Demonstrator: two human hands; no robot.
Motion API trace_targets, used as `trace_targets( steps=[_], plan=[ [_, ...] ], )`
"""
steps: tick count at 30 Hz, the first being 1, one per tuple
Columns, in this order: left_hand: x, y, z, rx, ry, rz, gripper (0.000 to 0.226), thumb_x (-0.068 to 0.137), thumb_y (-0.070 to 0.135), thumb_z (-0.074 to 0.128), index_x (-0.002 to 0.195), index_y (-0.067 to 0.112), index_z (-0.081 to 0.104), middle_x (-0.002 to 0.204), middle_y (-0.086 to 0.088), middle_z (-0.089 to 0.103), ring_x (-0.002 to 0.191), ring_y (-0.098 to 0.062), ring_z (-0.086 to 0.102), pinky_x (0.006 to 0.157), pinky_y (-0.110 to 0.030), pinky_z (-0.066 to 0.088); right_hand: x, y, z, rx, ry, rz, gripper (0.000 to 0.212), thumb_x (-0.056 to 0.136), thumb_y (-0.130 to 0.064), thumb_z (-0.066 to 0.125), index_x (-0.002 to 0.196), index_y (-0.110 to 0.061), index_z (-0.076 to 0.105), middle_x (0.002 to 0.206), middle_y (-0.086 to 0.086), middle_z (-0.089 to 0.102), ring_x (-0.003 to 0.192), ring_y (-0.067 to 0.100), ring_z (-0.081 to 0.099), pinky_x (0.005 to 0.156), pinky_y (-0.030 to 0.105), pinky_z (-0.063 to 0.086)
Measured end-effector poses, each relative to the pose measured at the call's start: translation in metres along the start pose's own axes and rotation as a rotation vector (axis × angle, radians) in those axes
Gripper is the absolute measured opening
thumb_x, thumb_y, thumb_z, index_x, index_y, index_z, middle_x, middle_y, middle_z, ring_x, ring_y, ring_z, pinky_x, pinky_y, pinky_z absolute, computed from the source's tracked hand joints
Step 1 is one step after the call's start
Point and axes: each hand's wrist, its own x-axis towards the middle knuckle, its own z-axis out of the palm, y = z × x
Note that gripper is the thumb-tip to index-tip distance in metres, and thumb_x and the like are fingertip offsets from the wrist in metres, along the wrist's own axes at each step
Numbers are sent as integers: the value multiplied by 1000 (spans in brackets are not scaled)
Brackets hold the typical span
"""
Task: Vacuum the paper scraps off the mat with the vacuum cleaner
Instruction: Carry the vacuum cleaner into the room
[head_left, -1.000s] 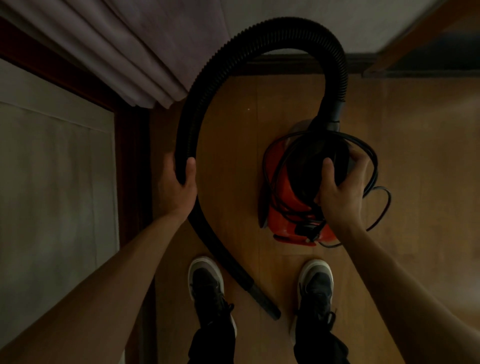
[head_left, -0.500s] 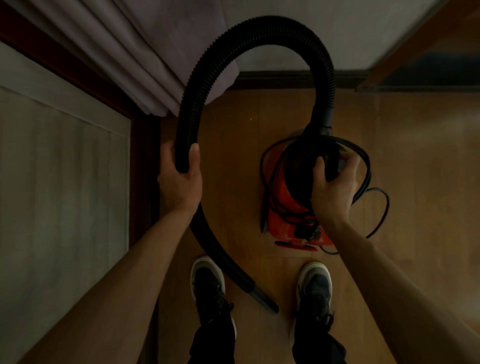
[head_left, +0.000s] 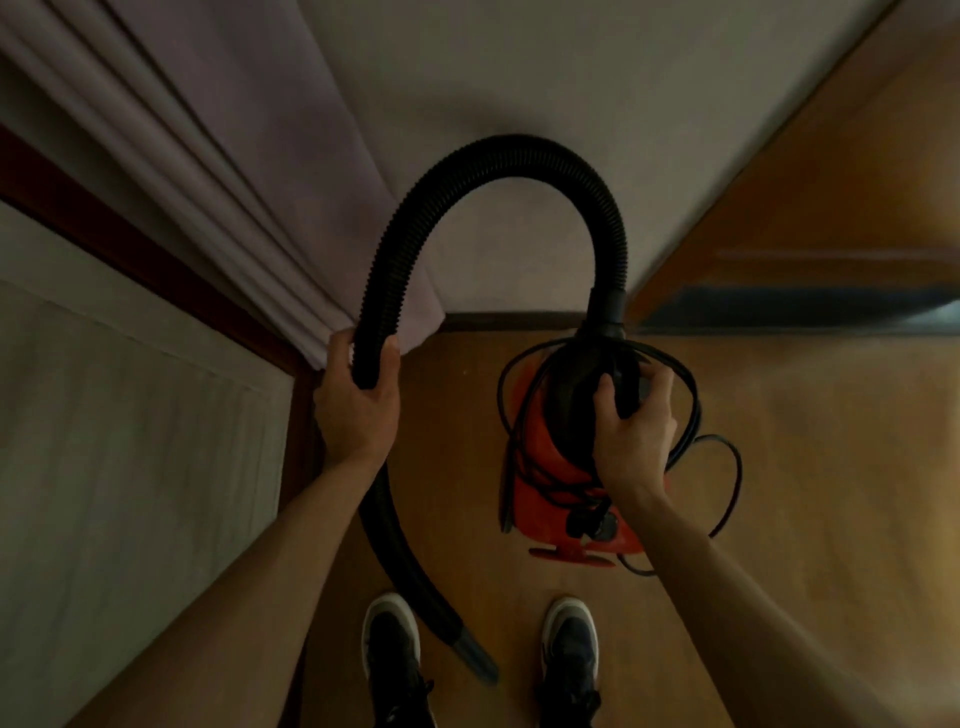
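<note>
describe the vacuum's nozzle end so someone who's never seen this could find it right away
Start at the red vacuum cleaner on the wooden floor, gripped on top by the right hand. Follow its black ribbed hose up, over, and through the left hand, then down between the two shoes. The nozzle is the smooth, greyish tip there, unlike the ribbed hose.
</note>
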Motion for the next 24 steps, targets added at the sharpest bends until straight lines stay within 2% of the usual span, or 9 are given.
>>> trace_targets(
  steps=[4,8,10,12,15,17,21,24],
  plan=[
    [-1,72,-15,-42,-31,16,28,98,47,54,117,26,55,85,19,56,64,16,54,53,-17,45,5,-67,-42,38,26,-45,13,99,-24,56,105,-27,44,87,-3,63,67,11,65,48,19,52],
    [-5,141,-36,-73,-25,54,34,96,52,53,117,26,57,88,21,56,74,7,55,59,-23,48,3,-135,-88,61,34,-88,10,100,-21,55,105,-22,47,74,6,62,59,28,60,42,43,46],
    [-5,177,-46,-84,-21,81,34,95,54,52,116,28,58,89,19,58,79,1,57,59,-25,48,2,-165,-110,63,46,-101,9,99,-21,55,104,-19,47,71,9,62,52,28,58,40,46,45],
    [-7,215,-55,-96,-28,110,32,95,53,53,113,28,58,88,18,59,78,1,57,61,-28,50,1,-193,-132,68,65,-118,9,99,-20,55,102,-17,47,67,9,61,45,26,54,38,43,43],
    [-10,269,-67,-130,-42,158,30,95,50,55,112,26,59,86,17,61,74,2,57,63,-29,52,-4,-234,-167,80,96,-149,8,99,-18,55,99,-16,47,61,7,57,35,11,45,33,24,35],
    [-14,303,-74,-158,-51,194,28,95,49,56,111,26,60,87,13,63,74,0,58,61,-27,49,-10,-259,-188,91,127,-165,8,99,-16,56,98,-15,48,59,5,57,34,8,46,35,18,34],
    [-26,366,-84,-201,-120,242,28,96,48,55,113,26,59,82,10,63,69,-7,59,55,-24,44,-23,-306,-229,92,239,-186,9,98,-17,57,104,-16,51,67,1,64,47,8,60,39,20,42],
    [-34,407,-86,-209,-168,306,29,96,48,55,114,25,58,82,13,61,69,-6,58,55,-23,44,-31,-335,-258,96,336,-198,9,96,-13,59,102,-14,52,70,-4,63,58,-1,62,45,18,47]
  ],
)
